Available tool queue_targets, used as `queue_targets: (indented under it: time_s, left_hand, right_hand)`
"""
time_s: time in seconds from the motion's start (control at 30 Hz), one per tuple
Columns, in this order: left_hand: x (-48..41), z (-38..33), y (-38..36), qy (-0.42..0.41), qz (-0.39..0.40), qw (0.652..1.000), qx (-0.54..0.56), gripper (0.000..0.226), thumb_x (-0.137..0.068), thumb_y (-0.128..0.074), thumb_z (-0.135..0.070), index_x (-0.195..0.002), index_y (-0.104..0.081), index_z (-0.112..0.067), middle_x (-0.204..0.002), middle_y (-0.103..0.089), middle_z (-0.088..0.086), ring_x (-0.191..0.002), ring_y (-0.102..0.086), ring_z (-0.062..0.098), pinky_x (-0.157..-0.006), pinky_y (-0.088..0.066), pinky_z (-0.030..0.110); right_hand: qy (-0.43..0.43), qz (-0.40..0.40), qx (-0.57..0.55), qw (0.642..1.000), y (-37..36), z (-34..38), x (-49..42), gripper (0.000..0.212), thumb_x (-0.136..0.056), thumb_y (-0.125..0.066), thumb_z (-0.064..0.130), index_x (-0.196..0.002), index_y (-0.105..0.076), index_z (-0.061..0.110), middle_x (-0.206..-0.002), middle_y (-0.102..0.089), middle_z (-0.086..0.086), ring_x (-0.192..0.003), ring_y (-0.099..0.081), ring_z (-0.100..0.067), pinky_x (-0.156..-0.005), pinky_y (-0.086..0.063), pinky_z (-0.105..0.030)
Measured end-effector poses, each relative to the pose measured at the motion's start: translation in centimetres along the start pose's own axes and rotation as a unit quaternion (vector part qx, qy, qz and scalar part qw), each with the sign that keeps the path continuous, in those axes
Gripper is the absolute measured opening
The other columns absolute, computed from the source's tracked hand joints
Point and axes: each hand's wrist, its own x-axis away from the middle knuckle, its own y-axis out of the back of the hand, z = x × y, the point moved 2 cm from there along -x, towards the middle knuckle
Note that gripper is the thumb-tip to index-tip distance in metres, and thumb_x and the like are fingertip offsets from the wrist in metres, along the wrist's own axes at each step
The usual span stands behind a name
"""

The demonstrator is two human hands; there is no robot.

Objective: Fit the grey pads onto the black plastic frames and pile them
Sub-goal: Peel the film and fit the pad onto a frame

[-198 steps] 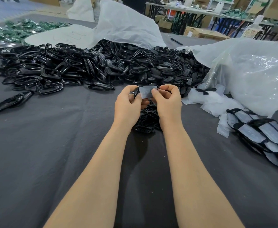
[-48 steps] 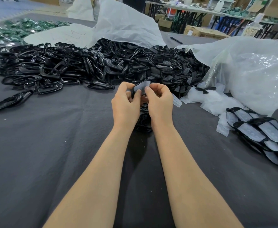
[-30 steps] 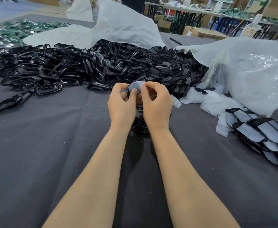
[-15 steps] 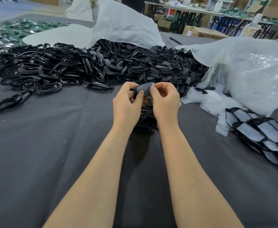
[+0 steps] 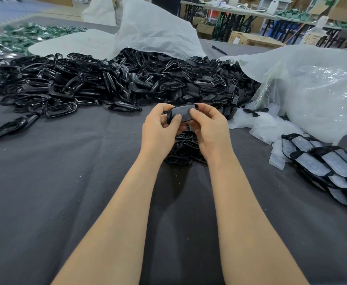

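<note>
Holding padded frame (image 5: 181,114): left hand (image 5: 158,129), right hand (image 5: 211,129) | white bag (image 5: 158,27): black frames (image 5: 127,83)

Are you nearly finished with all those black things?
No. Done: a pile of padded black plastic frames on the right. In hand: left hand and right hand pinch one frame with its grey pad. Left: a huge heap of bare black frames behind.

You are on a factory assembly floor. Across the far side of your cloth-covered table (image 5: 45,202) lies a bulk heap of black plastic frames (image 5: 106,83), partly under a white plastic sack (image 5: 154,31). Green parts (image 5: 24,34) are piled at its far-left corner, and padded frames (image 5: 322,161) are stacked at the right edge. Beyond stand cardboard boxes (image 5: 248,39) and long work tables (image 5: 250,14) on metal legs.
</note>
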Motion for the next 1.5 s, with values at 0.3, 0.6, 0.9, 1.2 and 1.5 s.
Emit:
queue_targets:
  time_s: [0.3,0.6,0.9,1.2,1.5]
  left_hand:
    - [-0.2,0.5,0.2,0.024,-0.008,1.000,-0.015,0.018,-0.094,-0.059,-0.010,-0.092,-0.054,-0.028,-0.082,-0.071,0.000,-0.067,-0.068,0.003,-0.072,-0.058,0.026]
    - [-0.3,0.5,0.3,0.032,-0.007,0.999,-0.041,0.022,-0.094,-0.058,-0.011,-0.089,-0.052,-0.031,-0.076,-0.070,-0.004,-0.064,-0.068,0.003,-0.073,-0.059,0.028]
    - [-0.1,0.5,0.3,0.044,-0.017,0.998,-0.052,0.018,-0.090,-0.060,-0.016,-0.086,-0.054,-0.032,-0.081,-0.071,0.000,-0.078,-0.070,0.018,-0.079,-0.059,0.044]
    - [-0.4,0.7,0.4,0.097,-0.041,0.990,0.094,0.014,-0.091,-0.061,-0.007,-0.086,-0.063,-0.020,-0.091,-0.071,0.005,-0.086,-0.070,0.017,-0.077,-0.058,0.028]
    - [-0.4,0.7,-0.2,0.113,-0.032,0.986,0.119,0.023,-0.098,-0.047,-0.004,-0.089,-0.064,-0.017,-0.094,-0.066,0.002,-0.084,-0.065,0.008,-0.068,-0.054,0.017]
  right_hand:
    - [0.036,-0.008,0.107,0.994,0.1,-0.5,-0.2,0.013,-0.092,-0.058,0.002,-0.089,-0.059,0.014,-0.091,-0.064,-0.006,-0.085,-0.062,-0.016,-0.081,-0.055,-0.031]
    - [0.029,-0.001,0.115,0.993,0.2,-0.8,-0.3,0.013,-0.091,-0.060,0.006,-0.086,-0.060,0.017,-0.087,-0.065,-0.002,-0.080,-0.063,-0.014,-0.075,-0.056,-0.027]
    - [0.034,0.018,0.145,0.989,0.2,-1.0,-0.4,0.015,-0.089,-0.061,0.004,-0.083,-0.061,0.019,-0.085,-0.066,-0.002,-0.086,-0.064,-0.019,-0.084,-0.055,-0.038]
    - [0.060,0.063,0.175,0.981,-0.6,-1.0,0.2,0.019,-0.088,-0.064,0.006,-0.081,-0.064,0.024,-0.085,-0.069,-0.004,-0.086,-0.067,-0.023,-0.088,-0.055,-0.044]
    - [0.022,0.015,0.148,0.989,-0.3,-1.1,-0.1,0.022,-0.089,-0.059,0.004,-0.077,-0.063,0.022,-0.076,-0.064,0.003,-0.072,-0.057,-0.010,-0.070,-0.050,-0.023]
